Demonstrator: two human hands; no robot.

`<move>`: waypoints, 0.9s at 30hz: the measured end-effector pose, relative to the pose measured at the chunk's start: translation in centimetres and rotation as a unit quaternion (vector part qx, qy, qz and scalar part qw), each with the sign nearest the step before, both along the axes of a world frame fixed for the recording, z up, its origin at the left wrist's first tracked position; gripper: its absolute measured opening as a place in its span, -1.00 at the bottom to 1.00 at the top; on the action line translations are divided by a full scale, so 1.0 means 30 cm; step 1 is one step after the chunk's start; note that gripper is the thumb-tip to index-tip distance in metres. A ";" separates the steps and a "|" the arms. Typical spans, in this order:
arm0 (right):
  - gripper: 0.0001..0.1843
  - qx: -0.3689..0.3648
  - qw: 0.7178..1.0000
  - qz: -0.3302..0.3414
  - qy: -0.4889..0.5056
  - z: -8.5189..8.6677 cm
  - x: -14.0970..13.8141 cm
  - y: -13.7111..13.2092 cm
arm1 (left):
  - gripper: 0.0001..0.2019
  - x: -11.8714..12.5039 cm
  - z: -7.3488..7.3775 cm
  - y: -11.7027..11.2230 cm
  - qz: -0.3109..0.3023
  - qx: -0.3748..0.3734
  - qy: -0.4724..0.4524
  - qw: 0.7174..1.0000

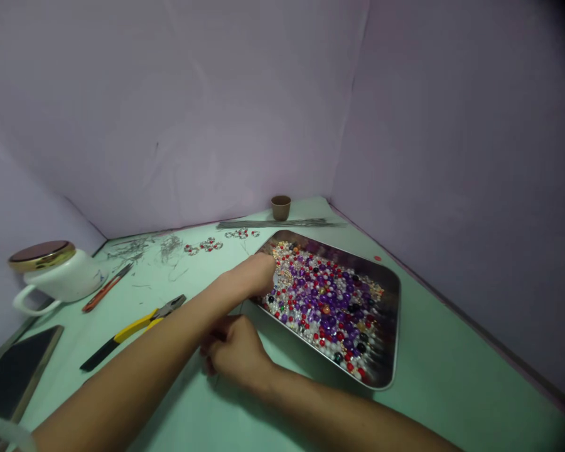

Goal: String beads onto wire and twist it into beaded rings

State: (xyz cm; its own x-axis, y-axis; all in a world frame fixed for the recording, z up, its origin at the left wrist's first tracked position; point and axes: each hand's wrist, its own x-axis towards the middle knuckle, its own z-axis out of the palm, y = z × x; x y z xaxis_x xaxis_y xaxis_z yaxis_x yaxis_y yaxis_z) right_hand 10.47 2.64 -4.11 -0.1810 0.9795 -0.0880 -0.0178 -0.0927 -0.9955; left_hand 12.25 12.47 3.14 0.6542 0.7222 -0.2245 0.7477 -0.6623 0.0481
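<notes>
A steel tray [390, 295] on the green table holds a heap of purple, white, red and black beads [327, 298]. My left hand [257, 273] reaches across to the tray's near left corner. Its fingers are bunched and dipped among the beads, and what they pinch is hidden. My right hand [233, 351] rests on the table just in front of the tray, closed in a fist with its knuckles toward me. A very thin wire seems to rise from it, but I cannot make out what it grips.
Yellow-handled pliers [132, 328] and orange-handled snips [106, 289] lie to the left. A white pot with a gold lid [56, 276] and a dark flat screen [14, 370] are at the far left. Behind the tray are straight wires [277, 223], a brown cup [280, 207], bead rings [209, 245] and wire scraps [141, 248].
</notes>
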 end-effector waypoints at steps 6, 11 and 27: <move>-0.81 0.015 1.000 -0.011 -0.019 -0.001 -0.002 0.001 | -0.74 -0.014 0.054 0.013 0.061 -0.192 -0.303 0.932; -0.81 0.006 1.000 -0.012 -0.016 0.009 0.000 0.001 | -0.85 -0.041 0.115 0.036 0.098 -0.146 -0.366 0.914; -0.80 0.035 0.999 -0.004 -0.015 -0.017 -0.003 0.002 | -0.83 -0.045 0.014 0.045 -0.136 -0.006 -0.042 0.990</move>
